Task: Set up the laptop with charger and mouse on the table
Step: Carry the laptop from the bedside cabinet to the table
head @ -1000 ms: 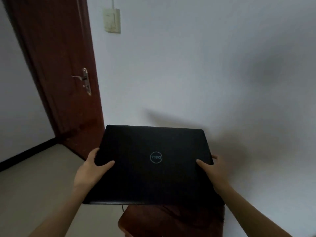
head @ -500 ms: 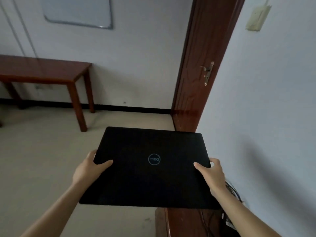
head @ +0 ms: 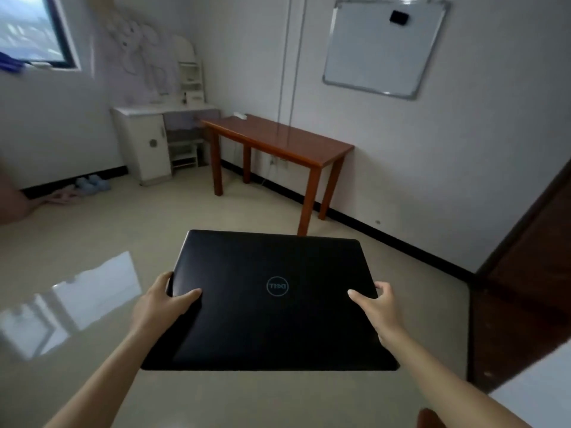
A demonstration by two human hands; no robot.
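The closed laptop [head: 268,301] is gripped at its sides by the left hand [head: 160,304] and right hand [head: 378,307]; the worktop [head: 278,137], previously unseen, is now faced beyond the laptop, so carrying is judged next.

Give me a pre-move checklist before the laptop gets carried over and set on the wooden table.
1. Grip: left hand and right hand each hold a side edge of the laptop, thumbs on top. Ok.
2. Lid: closed, logo facing up. Ok.
3. Laptop attitude: roughly level, held over the floor. Ok.
4. Landing spot: wooden table top mostly bare; a small white object sits at its far end. Ok.
5. Path: floor between laptop and table shows no obstacles. Ok.
6. Charger and mouse: neither visible in this view. Cannot tell.
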